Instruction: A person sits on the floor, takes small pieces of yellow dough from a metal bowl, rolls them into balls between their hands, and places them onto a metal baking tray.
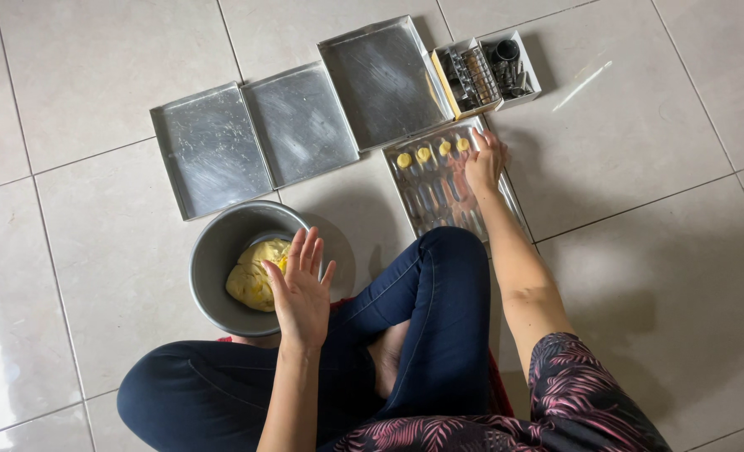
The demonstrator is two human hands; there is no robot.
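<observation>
Nearest the camera, crossed legs in dark blue trousers (422, 335) are seen on the pale tiled floor (640, 276), with a dark sleeve patterned in pink leaves (589, 393) at the lower right. The left hand (301, 289) is held open with its fingers spread wide and nothing gripped, raised over the near rim of a round grey metal bowl (221, 251) in which a lump of yellow dough (259, 272) is lying. Further out, the right hand (485, 159) is stretched forward and laid on a rectangular shiny metal baking tray (430, 201); the fingers are bent down onto the tray's far end, and whether anything is pinched beneath them cannot be told. The tray's long axis is pointed away from the person, slightly leftward, and a row of small yellow dough pieces (426, 155) is set across its far end, just left of the hand. Beyond, three empty rectangular metal trays (296, 121) are lined side by side, and two small white boxes of metal tools (489, 71) are placed at the far right.
</observation>
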